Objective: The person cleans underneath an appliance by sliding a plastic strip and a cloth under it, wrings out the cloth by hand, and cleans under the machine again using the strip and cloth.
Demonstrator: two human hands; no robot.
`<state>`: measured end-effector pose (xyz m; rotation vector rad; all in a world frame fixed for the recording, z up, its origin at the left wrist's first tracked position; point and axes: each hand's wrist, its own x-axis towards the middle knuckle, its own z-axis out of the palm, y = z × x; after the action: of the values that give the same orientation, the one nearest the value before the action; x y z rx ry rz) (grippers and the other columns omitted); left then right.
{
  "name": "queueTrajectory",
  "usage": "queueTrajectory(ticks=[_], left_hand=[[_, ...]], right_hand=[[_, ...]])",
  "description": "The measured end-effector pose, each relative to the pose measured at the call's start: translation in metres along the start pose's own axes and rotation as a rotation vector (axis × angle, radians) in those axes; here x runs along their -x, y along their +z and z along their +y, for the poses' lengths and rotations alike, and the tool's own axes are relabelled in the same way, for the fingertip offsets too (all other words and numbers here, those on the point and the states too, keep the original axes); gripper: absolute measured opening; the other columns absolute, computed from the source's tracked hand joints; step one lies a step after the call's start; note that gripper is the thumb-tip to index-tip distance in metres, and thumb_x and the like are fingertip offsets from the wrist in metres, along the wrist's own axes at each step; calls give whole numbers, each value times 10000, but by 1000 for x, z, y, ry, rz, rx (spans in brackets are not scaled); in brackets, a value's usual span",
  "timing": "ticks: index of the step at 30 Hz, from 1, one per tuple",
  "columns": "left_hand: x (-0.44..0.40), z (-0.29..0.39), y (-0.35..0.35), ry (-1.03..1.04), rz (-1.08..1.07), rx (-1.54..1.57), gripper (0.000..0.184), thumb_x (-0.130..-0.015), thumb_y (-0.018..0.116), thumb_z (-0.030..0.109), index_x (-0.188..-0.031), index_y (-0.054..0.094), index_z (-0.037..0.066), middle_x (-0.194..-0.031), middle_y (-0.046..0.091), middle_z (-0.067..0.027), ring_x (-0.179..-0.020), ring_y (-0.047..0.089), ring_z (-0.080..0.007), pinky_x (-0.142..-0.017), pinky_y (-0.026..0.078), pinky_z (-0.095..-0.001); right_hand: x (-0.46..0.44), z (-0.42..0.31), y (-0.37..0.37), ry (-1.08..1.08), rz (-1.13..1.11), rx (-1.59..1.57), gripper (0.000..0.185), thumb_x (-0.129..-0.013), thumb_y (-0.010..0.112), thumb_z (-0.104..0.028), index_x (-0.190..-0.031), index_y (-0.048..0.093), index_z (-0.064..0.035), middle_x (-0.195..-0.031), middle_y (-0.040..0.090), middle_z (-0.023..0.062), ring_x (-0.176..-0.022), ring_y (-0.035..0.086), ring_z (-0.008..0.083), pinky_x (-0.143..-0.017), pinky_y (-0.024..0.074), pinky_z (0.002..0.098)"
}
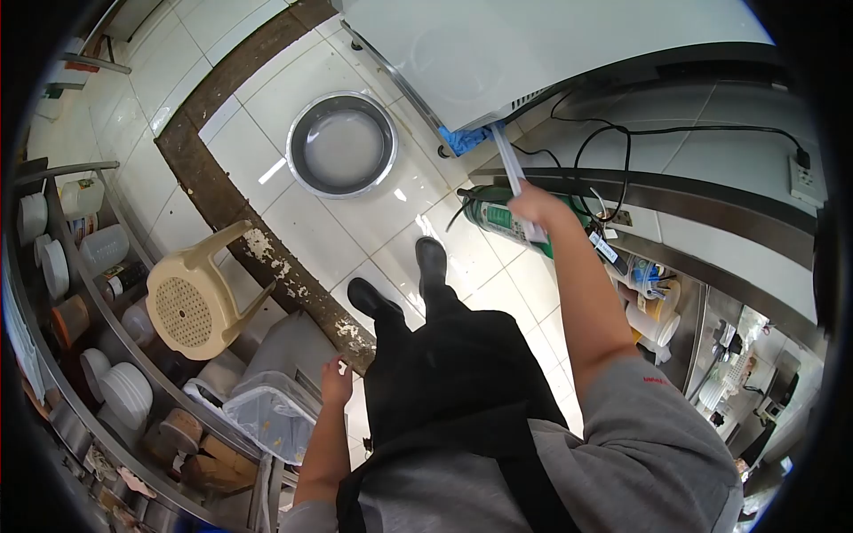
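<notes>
My right hand [531, 206] is closed around a long white handle [508, 160]. The handle's far end meets a blue cloth [466, 139] at the lower corner of a large white appliance [533, 44]. Below that hand lies a green container [499, 217] with a label. My left hand [337, 382] hangs low by the lined bin, its fingers curled; whether anything is between them is too small to tell. On the tiles ahead of my boots stands a round metal basin [342, 144] holding cloudy liquid.
A beige plastic stool [191, 302] stands at the left, near a bin with a clear liner [271, 413]. Shelves with tubs and bottles [105, 249] line the left side. Black cables [627, 147] loop along the right wall above a metal ledge [711, 213].
</notes>
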<state>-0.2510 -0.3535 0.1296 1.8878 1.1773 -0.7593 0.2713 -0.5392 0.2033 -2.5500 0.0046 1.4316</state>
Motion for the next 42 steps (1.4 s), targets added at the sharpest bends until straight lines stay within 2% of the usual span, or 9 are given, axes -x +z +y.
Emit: queueTrajectory(ticks=[2, 5, 10, 13, 18, 23, 26, 35, 42], left_hand=[[-1, 4, 5, 45, 32, 15, 377, -824, 599, 192, -1186, 528, 113, -1002, 529, -160, -914, 548, -312, -828, 451, -397], [2, 20, 5, 64, 56, 60, 375, -824, 602, 173, -1188, 531, 116, -1001, 529, -158, -890, 554, -301, -809, 457, -391], [3, 11, 20, -30, -7, 153, 375, -819, 607, 152, -1184, 533, 109, -989, 532, -156, -925, 543, -299, -815, 456, -383], [6, -4, 30, 17, 33, 71, 357, -845, 568, 188, -1195, 534, 128, -1011, 506, -150, -913, 544, -298, -826, 454, -382], [6, 7, 31, 25, 50, 67, 378, -829, 588, 186, -1201, 527, 147, -993, 501, -143, -864, 553, -297, -789, 465, -382], [3, 14, 36, 35, 60, 80, 366, -838, 579, 186, -1199, 523, 153, -990, 499, -151, -818, 561, -294, -747, 475, -384], [3, 11, 42, -1, 25, 101, 363, -836, 569, 169, -1196, 522, 169, -976, 499, -155, -838, 554, -306, -759, 468, -396], [-8, 16, 61, -44, 28, 123, 384, -815, 557, 98, -1194, 529, 150, -963, 491, -166, -878, 536, -329, -794, 460, -402], [-27, 47, 97, -170, -44, 229, 366, -840, 551, 104, -1201, 522, 155, -1074, 488, -191, -933, 559, -332, -827, 474, -395]], right_hand=[[-11, -30, -16, 5, -83, 29, 490, -662, 544, -113, -1123, 515, 48, -902, 591, 207, -783, 584, 297, -626, 466, 450], [-26, -52, -15, 57, -90, 121, 425, -654, 550, -106, -1048, 558, 53, -852, 593, 200, -726, 575, 289, -599, 453, 437], [-19, -30, -13, -1, -68, 368, 522, -740, 467, -132, -1207, 460, 100, -1113, 579, 264, -984, 603, 367, -829, 481, 414], [-10, -36, -30, 43, -31, 341, 553, -735, 466, -124, -1241, 425, 95, -1119, 575, 260, -987, 601, 356, -829, 473, 413], [-60, -31, -42, 63, -70, 354, 402, -612, 577, -132, -992, 610, -4, -946, 624, 193, -808, 603, 304, -679, 470, 392], [-78, -24, -46, 51, -87, 419, 362, -621, 577, -139, -958, 598, -8, -893, 614, 179, -766, 586, 277, -643, 461, 401], [-80, -25, -51, 119, -152, 407, 614, -627, 574, -127, -1230, 472, -67, -1035, 569, 193, -895, 559, 326, -730, 448, 438], [-135, -27, -82, 246, -231, 849, 355, -640, 528, -144, -951, 598, 13, -783, 586, 195, -684, 602, 304, -600, 455, 454], [-232, 16, -109, 356, -98, 736, 216, -676, 570, -195, -823, 577, -37, -759, 576, 163, -627, 568, 270, -539, 433, 423]])
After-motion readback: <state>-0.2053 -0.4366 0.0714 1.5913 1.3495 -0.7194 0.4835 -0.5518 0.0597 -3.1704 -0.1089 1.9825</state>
